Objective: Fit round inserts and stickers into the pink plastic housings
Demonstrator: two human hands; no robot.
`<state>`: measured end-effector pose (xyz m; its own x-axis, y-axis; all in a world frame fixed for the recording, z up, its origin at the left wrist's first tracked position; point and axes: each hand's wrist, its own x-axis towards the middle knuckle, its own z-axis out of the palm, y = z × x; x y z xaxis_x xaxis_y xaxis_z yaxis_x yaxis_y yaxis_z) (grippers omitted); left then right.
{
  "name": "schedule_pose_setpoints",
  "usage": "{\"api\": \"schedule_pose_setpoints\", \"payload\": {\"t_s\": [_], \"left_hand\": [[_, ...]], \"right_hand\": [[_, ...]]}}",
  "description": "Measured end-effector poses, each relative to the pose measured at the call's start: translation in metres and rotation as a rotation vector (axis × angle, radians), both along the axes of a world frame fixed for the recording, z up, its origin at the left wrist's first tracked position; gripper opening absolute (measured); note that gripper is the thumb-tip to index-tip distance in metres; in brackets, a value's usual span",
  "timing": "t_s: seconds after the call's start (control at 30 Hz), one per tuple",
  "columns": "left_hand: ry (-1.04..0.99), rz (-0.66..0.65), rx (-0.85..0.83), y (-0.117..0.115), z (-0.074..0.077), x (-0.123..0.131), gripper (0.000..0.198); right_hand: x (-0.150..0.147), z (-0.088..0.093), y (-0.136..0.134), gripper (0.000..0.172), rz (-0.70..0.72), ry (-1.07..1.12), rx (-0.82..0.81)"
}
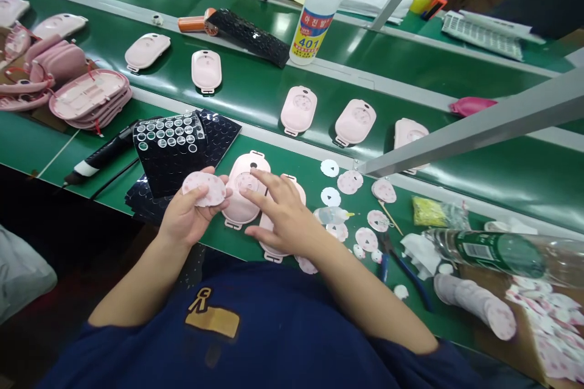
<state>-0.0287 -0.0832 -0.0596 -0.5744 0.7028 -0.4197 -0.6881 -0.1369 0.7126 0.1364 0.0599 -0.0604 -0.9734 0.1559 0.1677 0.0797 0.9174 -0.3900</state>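
My left hand (181,216) grips a round pink-patterned disc (204,188) between thumb and fingers. Just right of it, a pink plastic cover (238,209) lies flat on the green bench, with a dark oval spot near its top and a patterned round piece (247,182) in its middle. My right hand (289,219) hovers over or touches this cover, fingers spread; contact is unclear. Beneath that hand is a second pink cover (272,250), mostly hidden. To the right lie several loose discs (366,239) and a small glue bottle (332,214).
Black sticker sheets (171,155) and a black-handled tool (103,152) lie left. More pink covers (298,110) line the green belt behind. A bottle marked 401 (314,24) stands there. Pliers (406,267), a plastic bottle (497,252) and a slanting metal post (474,121) are right.
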Motion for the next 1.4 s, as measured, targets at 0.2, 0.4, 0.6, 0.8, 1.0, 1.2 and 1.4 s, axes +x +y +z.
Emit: {"api": "schedule_pose_setpoints", "payload": {"t_s": [0.2,0.4,0.6,0.8,1.0,1.2,1.4], "left_hand": [[0.132,-0.371,-0.086,0.007,-0.003,0.043,0.032],[0.061,-0.616,-0.128,0.019,-0.001,0.068,0.041],[0.107,-0.845,-0.117,0.019,0.005,0.083,0.037],[0.254,-0.945,0.066,0.024,0.027,0.087,0.061],[0.924,-0.87,-0.2,0.034,0.015,0.108,0.033],[1.463,-0.922,-0.162,0.056,-0.01,0.142,0.036],[2.121,-1.082,-0.287,0.059,-0.021,0.159,0.047]], "right_hand": [[0.019,0.012,-0.029,0.045,0.053,0.213,0.159],[0.043,0.012,-0.03,0.035,-0.047,0.226,0.243],[0.071,0.008,-0.032,0.028,-0.1,0.302,0.32],[0.16,0.028,0.001,0.043,-0.401,0.442,0.12],[0.238,0.0,0.01,0.043,-0.649,-0.009,-0.015],[0.233,-0.047,-0.019,0.037,-0.611,-0.173,0.156],[0.233,-0.051,-0.023,0.055,-0.623,-0.295,0.118]]}}
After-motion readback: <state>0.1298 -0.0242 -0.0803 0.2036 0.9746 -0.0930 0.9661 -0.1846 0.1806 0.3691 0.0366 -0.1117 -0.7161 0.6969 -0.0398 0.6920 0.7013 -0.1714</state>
